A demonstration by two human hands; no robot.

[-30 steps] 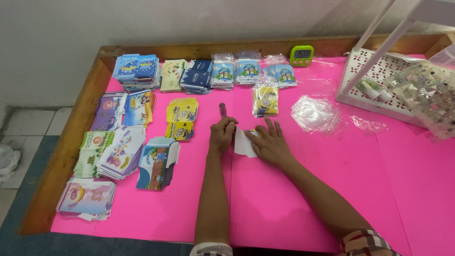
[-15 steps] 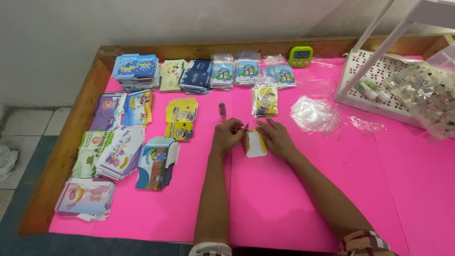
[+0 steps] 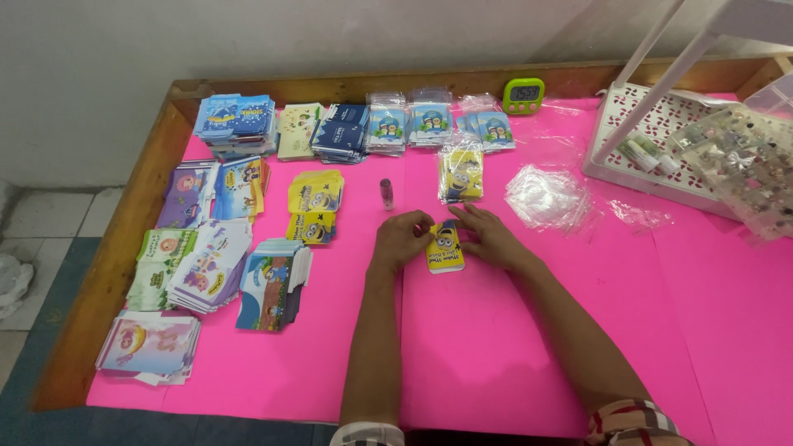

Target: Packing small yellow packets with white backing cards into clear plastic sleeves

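A small yellow cartoon-printed envelope (image 3: 445,250) lies on the pink table cover (image 3: 496,347) near the middle. My left hand (image 3: 402,238) pinches its upper left edge. My right hand (image 3: 487,234) grips its upper right edge, fingers curled over the top. A small pink glue tube (image 3: 386,194) stands just beyond my left hand. A clear-bagged bundle of the same yellow envelopes (image 3: 461,172) lies beyond my right hand.
Stacks of printed envelopes (image 3: 235,124) line the back and left side, with loose yellow ones (image 3: 315,202) nearby. Crumpled clear bags (image 3: 547,196) lie to the right. A white perforated tray (image 3: 661,140) and a green timer (image 3: 523,94) sit at the back right. A wooden rim (image 3: 124,248) borders the table.
The envelope showed its white side and lay flat under both hands; now its yellow printed face is up and both hands hold its top edge.
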